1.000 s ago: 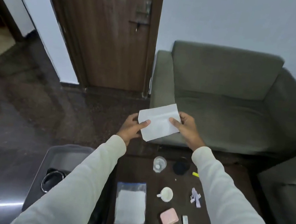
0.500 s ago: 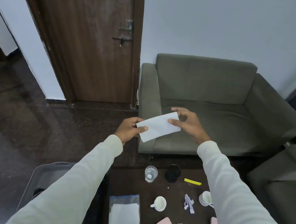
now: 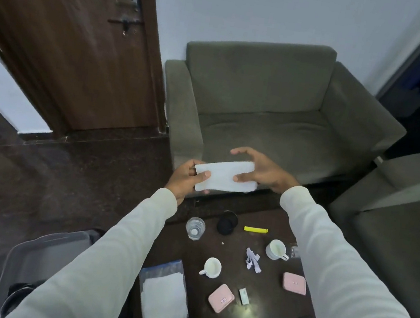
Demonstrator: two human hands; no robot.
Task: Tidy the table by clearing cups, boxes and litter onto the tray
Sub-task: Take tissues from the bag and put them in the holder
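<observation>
Both hands hold a folded white paper napkin [image 3: 224, 176] in the air beyond the far edge of the dark table [image 3: 233, 249]. My left hand [image 3: 185, 178] pinches its left end; my right hand [image 3: 261, 170] grips its right end with thumb under and fingers spread above. On the table lie two white cups [image 3: 211, 267] [image 3: 275, 249], two pink boxes [image 3: 221, 297] [image 3: 294, 282], a glass [image 3: 195, 228], a black lid [image 3: 227, 222], a yellow marker [image 3: 255, 230], a crumpled paper scrap [image 3: 252, 259] and a small white packet [image 3: 243, 296]. A grey tray [image 3: 25, 254] sits left of the table, partly behind my left sleeve.
A zip bag with white tissue [image 3: 164, 292] lies at the table's near left. A grey armchair [image 3: 265, 107] faces the table, with another seat [image 3: 407, 215] at right. A wooden door [image 3: 66, 36] stands at back left. Something dark lies in the tray.
The view shifted left and up, bringing the second cup and second pink box into sight. The napkin went from tilted to nearly level and narrower, and my right hand changed its grip.
</observation>
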